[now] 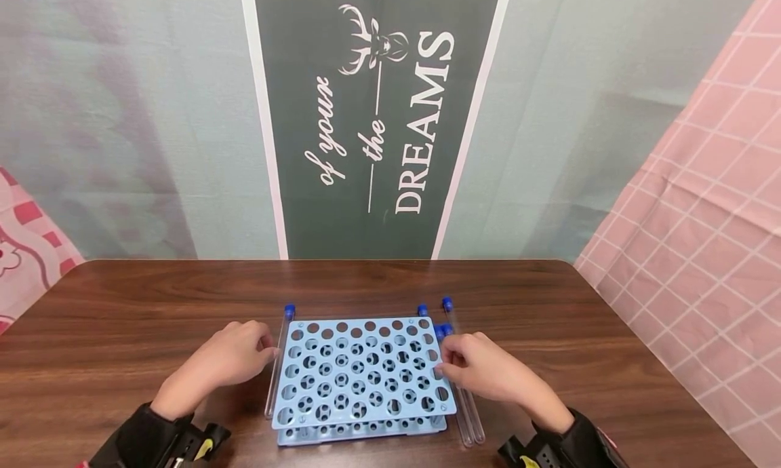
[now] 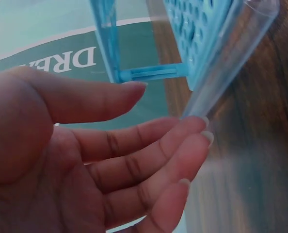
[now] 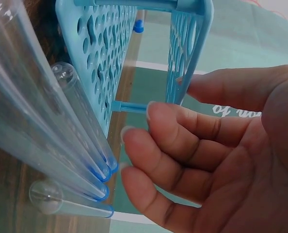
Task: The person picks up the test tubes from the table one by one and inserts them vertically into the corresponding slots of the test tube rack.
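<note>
A light-blue test tube rack (image 1: 360,369) with rows of round holes stands on the table in front of me. My right hand (image 1: 482,366) is at the rack's right edge. In the right wrist view, its thumb (image 3: 216,90) lies over the top plate while the curled index finger is below, pinching that edge. On the other side, my left hand (image 1: 234,353) hovers with loosely bent fingers beside a clear test tube (image 1: 278,366) with a blue cap. The left thumb (image 2: 120,99) is near the rack's end bar, and its fingertips overlap the tube in the left wrist view.
Several more clear test tubes (image 1: 466,414) with blue caps lie along the rack's right side, under the right hand. The brown wooden table (image 1: 152,298) ends at a hanging cloth (image 1: 378,237) printed with words. Pink checked cloth (image 1: 702,251) hangs at the right.
</note>
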`<state>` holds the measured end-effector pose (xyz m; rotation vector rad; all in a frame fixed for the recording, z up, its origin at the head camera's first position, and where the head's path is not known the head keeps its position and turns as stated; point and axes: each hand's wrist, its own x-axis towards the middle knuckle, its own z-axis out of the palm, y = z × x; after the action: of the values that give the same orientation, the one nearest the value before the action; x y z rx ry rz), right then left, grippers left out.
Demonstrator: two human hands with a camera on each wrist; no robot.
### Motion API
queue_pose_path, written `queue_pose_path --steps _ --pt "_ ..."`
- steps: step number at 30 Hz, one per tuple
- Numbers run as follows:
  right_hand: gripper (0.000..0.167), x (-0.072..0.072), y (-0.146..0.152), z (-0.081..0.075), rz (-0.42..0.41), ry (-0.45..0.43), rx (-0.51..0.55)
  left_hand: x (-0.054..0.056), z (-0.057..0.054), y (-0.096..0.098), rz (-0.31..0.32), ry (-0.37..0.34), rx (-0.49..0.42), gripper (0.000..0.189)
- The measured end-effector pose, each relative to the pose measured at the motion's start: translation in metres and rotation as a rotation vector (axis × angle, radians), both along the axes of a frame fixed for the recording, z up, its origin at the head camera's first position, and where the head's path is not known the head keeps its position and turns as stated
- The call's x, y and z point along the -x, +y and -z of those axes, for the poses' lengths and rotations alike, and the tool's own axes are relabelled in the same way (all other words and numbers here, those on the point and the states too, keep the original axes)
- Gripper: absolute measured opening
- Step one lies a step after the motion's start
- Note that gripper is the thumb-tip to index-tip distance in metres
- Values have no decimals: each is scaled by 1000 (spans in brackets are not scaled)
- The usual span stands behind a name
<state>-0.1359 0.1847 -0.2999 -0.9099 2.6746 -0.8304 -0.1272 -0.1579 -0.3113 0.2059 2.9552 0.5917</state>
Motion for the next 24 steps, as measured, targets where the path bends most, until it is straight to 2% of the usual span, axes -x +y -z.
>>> queue_pose_path --steps 11,21,24 --pt "23 -2 -1 0 8 -2 5 7 6 2 -6 -98 -96 20" --pt "23 -1 -1 1 15 5 -2 14 10 6 -22 -216 -98 16" --pt "23 -1 -1 1 12 1 1 15 11 6 -22 -231 -91 13"
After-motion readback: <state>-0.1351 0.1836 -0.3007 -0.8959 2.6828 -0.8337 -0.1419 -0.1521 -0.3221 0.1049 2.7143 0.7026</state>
